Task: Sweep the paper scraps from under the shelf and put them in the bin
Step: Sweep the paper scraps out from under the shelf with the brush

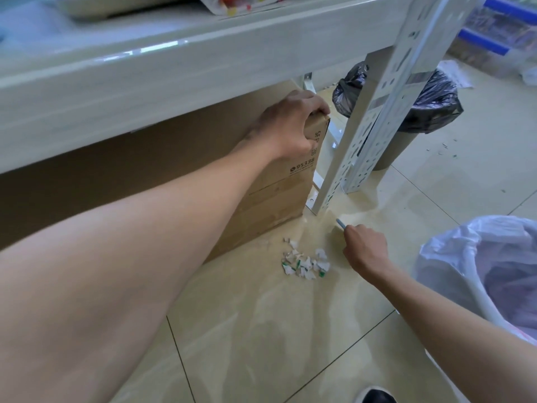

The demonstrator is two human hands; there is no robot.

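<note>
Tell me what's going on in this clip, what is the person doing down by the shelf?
A person crouches at a white shelf. The left hand grips the top corner of a cardboard box stowed under it. The right hand holds a thin blue-tipped stick beside a small pile of paper scraps gathered on the tile floor. None are binned yet; a black-lined bin stands behind the shelf leg, and a clear-bagged one at the right.

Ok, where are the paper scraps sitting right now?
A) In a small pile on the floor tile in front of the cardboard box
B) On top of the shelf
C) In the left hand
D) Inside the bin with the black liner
A: the paper scraps lie in a loose pile on the floor tile, just in front of the cardboard box and beside the right hand.
</note>
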